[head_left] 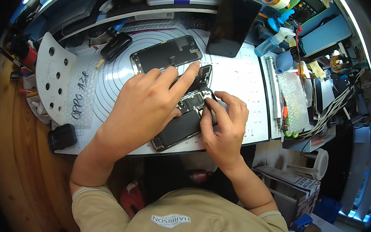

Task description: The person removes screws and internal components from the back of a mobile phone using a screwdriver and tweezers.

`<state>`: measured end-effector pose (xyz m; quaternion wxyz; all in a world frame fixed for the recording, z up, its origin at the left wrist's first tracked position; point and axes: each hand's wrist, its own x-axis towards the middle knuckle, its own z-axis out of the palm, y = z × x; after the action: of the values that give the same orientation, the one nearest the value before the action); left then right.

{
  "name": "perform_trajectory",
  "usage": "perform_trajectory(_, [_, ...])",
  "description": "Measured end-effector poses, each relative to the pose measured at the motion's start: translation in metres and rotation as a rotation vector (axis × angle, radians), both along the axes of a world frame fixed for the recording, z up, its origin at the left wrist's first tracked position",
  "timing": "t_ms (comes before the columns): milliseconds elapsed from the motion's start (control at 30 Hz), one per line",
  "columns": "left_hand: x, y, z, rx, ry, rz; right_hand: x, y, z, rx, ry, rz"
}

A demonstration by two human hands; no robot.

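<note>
Lying 8-to-2 o'clock lengthwise, phone [180, 130] is touched by R hand [227, 125], tips close; L hand [143, 99]: thumb/index apart; grips can't be told.

An opened phone [182, 128] lies at the middle of the desk's [249, 98] near edge, the person's left hand [143, 104] reaching over it and the right hand [225, 128] on its right side. Just behind it rests a detached display panel [155, 58]. To the panel's left is a case [117, 46]; to its right, by the far edge, a tablet [231, 27]. A perforated plate [62, 67] occupies the left edge, bubble wrap [88, 86] beside it. Toward the right edge, a spray bottle [269, 45] sits behind a bulb blower [284, 61]. A shelf [99, 21] runs along the far edge.
</note>
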<state>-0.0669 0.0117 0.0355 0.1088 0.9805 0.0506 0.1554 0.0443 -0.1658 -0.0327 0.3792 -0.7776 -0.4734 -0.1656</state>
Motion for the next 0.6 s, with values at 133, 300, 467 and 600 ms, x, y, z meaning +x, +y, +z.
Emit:
perform_trajectory(133, [-0.0003,0.0003,0.0010,0.009,0.004,-0.002,0.0017,0.0010,-0.0016,0.027,0.064,0.042])
perform_trajectory(300, [0.0002,0.0004,-0.0013,0.022,-0.003,-0.005,0.0044,-0.0011,-0.0017,0.015,0.125,0.067])
perform_trajectory(467, [0.0006,0.0017,-0.0025,0.037,-0.018,-0.012,0.0007,0.0018,0.0032,-0.039,0.126,0.053])
perform_trajectory(600, [0.0014,0.0025,-0.0035,0.040,-0.013,-0.007,-0.0001,0.0039,0.0062,-0.154,-0.018,0.075])
